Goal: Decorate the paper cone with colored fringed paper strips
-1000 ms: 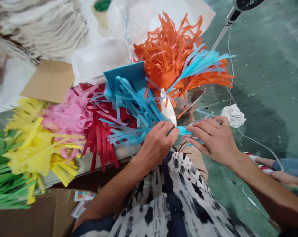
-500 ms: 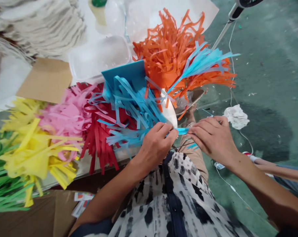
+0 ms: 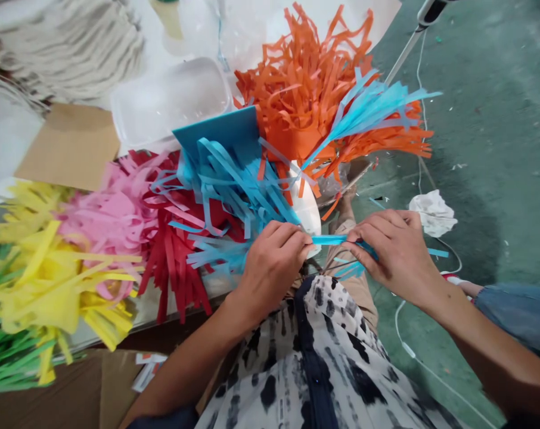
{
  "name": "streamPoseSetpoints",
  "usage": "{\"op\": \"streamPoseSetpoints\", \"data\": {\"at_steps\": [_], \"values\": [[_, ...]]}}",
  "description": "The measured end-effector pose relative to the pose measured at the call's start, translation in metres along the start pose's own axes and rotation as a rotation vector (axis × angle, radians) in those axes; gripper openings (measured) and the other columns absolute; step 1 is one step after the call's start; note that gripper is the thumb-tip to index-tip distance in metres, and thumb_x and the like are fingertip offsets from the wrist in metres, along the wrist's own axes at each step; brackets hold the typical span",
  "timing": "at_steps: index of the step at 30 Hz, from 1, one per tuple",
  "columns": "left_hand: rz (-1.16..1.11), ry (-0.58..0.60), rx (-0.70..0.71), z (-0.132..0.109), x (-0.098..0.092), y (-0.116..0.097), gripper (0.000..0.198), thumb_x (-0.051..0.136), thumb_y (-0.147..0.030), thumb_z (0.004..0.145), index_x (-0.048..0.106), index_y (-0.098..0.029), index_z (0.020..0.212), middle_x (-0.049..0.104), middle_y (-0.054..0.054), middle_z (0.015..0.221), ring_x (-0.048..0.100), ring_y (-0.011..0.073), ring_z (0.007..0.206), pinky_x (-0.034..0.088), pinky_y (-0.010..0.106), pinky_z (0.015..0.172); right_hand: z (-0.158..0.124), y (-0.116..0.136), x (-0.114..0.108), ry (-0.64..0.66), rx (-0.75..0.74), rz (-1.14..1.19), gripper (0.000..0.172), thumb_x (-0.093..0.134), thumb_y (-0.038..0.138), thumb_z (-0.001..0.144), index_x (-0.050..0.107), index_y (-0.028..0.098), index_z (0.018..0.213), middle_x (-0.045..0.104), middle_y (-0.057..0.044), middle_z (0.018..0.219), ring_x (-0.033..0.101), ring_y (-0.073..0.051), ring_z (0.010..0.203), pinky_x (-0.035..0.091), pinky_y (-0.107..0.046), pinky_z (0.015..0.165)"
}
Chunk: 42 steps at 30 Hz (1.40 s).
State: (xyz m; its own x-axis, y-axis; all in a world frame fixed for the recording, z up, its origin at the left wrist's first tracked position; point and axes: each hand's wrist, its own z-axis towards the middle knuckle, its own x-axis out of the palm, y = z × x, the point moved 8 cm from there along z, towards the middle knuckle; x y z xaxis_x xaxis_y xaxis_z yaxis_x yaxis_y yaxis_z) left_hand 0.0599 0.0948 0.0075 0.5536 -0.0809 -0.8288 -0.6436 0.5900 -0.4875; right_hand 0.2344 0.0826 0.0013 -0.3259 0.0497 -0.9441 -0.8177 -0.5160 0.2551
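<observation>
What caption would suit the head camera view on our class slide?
Head camera view: left hand and right hand pinch a blue paper strip near a cut orange paper fringe.

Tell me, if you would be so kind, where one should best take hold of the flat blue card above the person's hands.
Pinch the flat blue card along its bare upper edge, coming from the far side. That edge stands free, while loose blue paper strips cover its lower part and the left hand and right hand work on the near side.

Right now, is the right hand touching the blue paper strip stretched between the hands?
Touching: the head view shows the right hand pressing on the blue paper strip, which runs in under its fingers.
</observation>
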Motion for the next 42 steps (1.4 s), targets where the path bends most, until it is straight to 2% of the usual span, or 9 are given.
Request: {"op": "streamPoseSetpoints", "data": {"at_steps": [5,16,21,24,31,34,38,40,42], "values": [[0.025,0.028,-0.092,0.000,-0.003,0.010,0.010,0.062,-0.023,0.103,0.067,-0.018,0.096,0.069,0.005,0.097,0.058,0.0219,0.093,0.049,0.038,0.085,0.003,-0.009,0.000,0.071,0.069,0.061,0.020,0.054,0.038,0.109,0.063,0.022,0.100,0.072,-0.005,0.099,0.059,-0.027,0.096,0.029,-0.042,0.084],[0.102,0.088,-0.223,0.005,-0.003,0.015,0.012,0.062,-0.026,0.101,0.064,-0.020,0.091,0.065,0.005,0.095,0.055,0.0236,0.091,0.045,0.039,0.083,0.011,0.002,-0.003,0.090,0.111,-0.105,0.022,0.050,0.033,0.106,0.062,0.021,0.092,0.069,-0.006,0.088,0.054,-0.028,0.094,0.026,-0.044,0.083],[0.147,0.064,-0.250,0.004,0.001,0.012,0.008,0.068,-0.024,0.095,0.063,-0.020,0.090,0.064,0.005,0.096,0.057,0.0239,0.092,0.045,0.038,0.084,0.002,0.018,-0.012,-0.080,0.071,-0.215,0.010,0.061,0.027,0.104,0.067,0.022,0.110,0.074,-0.007,0.108,0.060,-0.030,0.110,0.031,-0.048,0.092],[0.156,0.015,-0.255,0.003,0.001,0.010,0.007,0.070,-0.023,0.093,0.064,-0.020,0.093,0.065,0.005,0.098,0.057,0.0240,0.093,0.046,0.038,0.085,-0.010,0.038,-0.011,-0.178,-0.099,-0.186,0.026,0.062,0.012,0.102,0.066,0.026,0.123,0.077,0.000,0.117,0.063,-0.024,0.111,0.033,-0.047,0.093],[0.376,-0.090,-0.267,-0.011,-0.031,0.024,0.014,0.071,-0.028,0.094,0.068,-0.019,0.084,0.066,0.011,0.101,0.057,0.0290,0.098,0.047,0.044,0.086,-0.020,0.026,-0.002,-0.134,-0.001,-0.107,0.029,0.064,0.016,0.101,0.067,0.031,0.125,0.077,0.000,0.118,0.064,-0.027,0.109,0.032,-0.047,0.092],[0.454,-0.209,-0.152,-0.019,-0.041,0.007,0.009,0.067,-0.022,0.096,0.072,-0.018,0.102,0.069,0.014,0.112,0.059,0.0315,0.107,0.048,0.047,0.091,-0.021,0.026,0.000,-0.087,0.019,-0.123,0.041,0.062,0.014,0.100,0.064,0.031,0.136,0.075,-0.003,0.121,0.062,-0.029,0.112,0.031,-0.048,0.091],[0.325,-0.127,0.178,-0.022,-0.007,-0.035,0.031,0.061,-0.016,0.101,0.067,-0.016,0.131,0.073,0.011,0.122,0.063,0.0260,0.118,0.052,0.041,0.100,-0.022,0.030,-0.001,-0.075,0.017,-0.176,0.045,0.059,0.012,0.100,0.063,0.034,0.139,0.074,-0.005,0.122,0.059,-0.031,0.119,0.029,-0.050,0.093],[0.283,-0.071,0.202,-0.021,0.008,-0.038,0.029,0.060,-0.019,0.103,0.068,-0.015,0.131,0.074,0.010,0.118,0.067,0.0242,0.113,0.054,0.039,0.101,-0.022,0.029,-0.002,-0.078,0.016,-0.189,0.041,0.061,0.015,0.100,0.064,0.032,0.137,0.074,-0.004,0.121,0.058,-0.030,0.121,0.028,-0.049,0.094],[0.273,-0.077,0.162,-0.020,0.009,-0.031,0.026,0.060,-0.018,0.103,0.070,-0.015,0.127,0.075,0.009,0.116,0.068,0.0235,0.108,0.056,0.039,0.098,-0.023,0.026,-0.004,-0.092,-0.003,-0.198,0.037,0.064,0.018,0.100,0.066,0.029,0.135,0.075,-0.004,0.122,0.057,-0.030,0.121,0.028,-0.049,0.095]]}}
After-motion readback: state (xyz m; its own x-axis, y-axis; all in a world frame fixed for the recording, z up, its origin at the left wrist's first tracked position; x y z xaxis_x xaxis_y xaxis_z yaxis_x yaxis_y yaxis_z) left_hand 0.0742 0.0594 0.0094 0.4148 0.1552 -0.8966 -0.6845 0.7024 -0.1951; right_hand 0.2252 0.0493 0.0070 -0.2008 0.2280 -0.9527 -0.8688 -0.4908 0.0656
